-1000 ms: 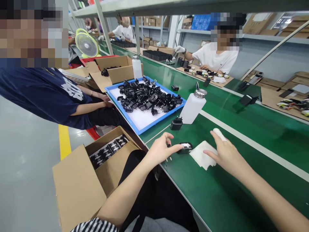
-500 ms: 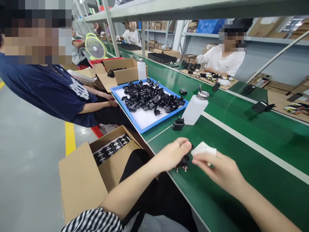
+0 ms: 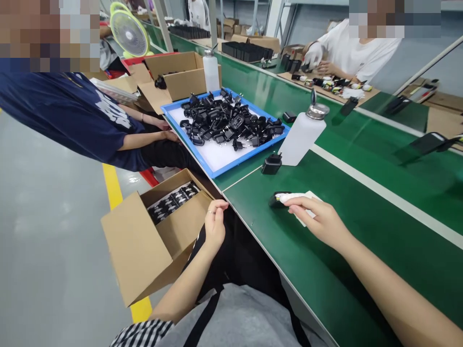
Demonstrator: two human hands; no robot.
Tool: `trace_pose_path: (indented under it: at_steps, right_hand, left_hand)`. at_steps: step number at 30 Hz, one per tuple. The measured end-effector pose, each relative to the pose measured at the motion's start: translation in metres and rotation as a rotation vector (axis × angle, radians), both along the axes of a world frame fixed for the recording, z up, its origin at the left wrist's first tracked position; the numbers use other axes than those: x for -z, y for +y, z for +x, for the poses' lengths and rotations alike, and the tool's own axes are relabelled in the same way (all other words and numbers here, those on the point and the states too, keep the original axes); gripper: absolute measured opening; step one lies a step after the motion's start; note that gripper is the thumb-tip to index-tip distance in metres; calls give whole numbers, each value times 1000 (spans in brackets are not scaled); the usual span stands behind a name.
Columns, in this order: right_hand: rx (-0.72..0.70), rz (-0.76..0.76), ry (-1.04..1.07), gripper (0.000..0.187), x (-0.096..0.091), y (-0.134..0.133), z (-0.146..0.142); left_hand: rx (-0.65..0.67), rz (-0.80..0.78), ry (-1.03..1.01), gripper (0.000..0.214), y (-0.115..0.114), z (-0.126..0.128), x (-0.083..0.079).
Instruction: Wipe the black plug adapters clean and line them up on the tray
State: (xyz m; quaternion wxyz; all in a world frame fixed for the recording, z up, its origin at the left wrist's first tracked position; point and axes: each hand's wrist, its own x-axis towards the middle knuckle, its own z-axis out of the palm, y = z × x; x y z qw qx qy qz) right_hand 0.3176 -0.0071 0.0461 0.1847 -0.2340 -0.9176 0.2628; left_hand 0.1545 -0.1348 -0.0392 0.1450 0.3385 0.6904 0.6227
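My right hand pinches a white wiping cloth over the green table. The cloth's folded end meets a black plug adapter, which lies on its side and shows a small yellow-and-white patch. Off the near table edge, my left hand is raised with its fingers curled together, and nothing shows in them. Beyond the cloth, another black plug adapter stands with its pins up, beside a white pump bottle with a metal top.
A blue-rimmed tray holds a heap of black adapters. Beside my lap stands an open carton with packed adapters. A co-worker in dark blue sits at left; another in white works across the line. More black adapters lie on the belt.
My left hand has let go of the pronged adapter it held and moved left, off the table. That adapter no longer shows there. The cloth stays in my right hand; the view has tilted down.
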Motion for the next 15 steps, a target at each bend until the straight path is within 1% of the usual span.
trace_pose_path:
  at_steps: [2, 3, 4, 5, 6, 7, 8, 9, 10, 11, 13, 14, 15]
  right_hand:
    - [-4, -53, -4, 21, 1, 4, -1]
    - [4, -56, 4, 21, 1, 5, -1]
    - [22, -45, 21, 20, 0, 5, -2]
    - [46, -26, 41, 20, -1, 4, -1]
    - [72, -1, 64, 19, -1, 4, 0]
    - [89, 26, 79, 18, -2, 3, 1]
    - [96, 54, 87, 17, -3, 3, 3]
    - [95, 88, 91, 16, -4, 2, 5]
    - [82, 125, 87, 16, -5, 0, 7]
    - [57, 175, 91, 16, -6, -3, 9]
    - [-53, 293, 100, 15, -8, -13, 10]
    - [-123, 355, 101, 16, -8, -20, 8]
    - [-201, 405, 88, 19, -8, -28, 6]
  left_hand:
    - [237, -278, 136, 31, -33, 1, 29]
    - [391, -406, 195, 31, -49, 7, 43]
    - [572, -526, 254, 32, -65, 15, 56]
    - [713, -616, 321, 36, -77, 26, 68]
    - [726, -648, 339, 40, -86, 35, 79]
    - [722, -682, 358, 40, -91, 43, 86]
    - [731, -714, 366, 32, -93, 47, 91]
    - [698, -714, 335, 23, -92, 48, 91]
    - [651, -699, 268, 16, -88, 46, 86]
    - [592, -659, 154, 18, -83, 42, 77]
    - [472, -513, -172, 31, -69, 29, 49]
    - [475, -421, -346, 36, -62, 23, 33]
    - [524, -327, -475, 41, -56, 19, 15]
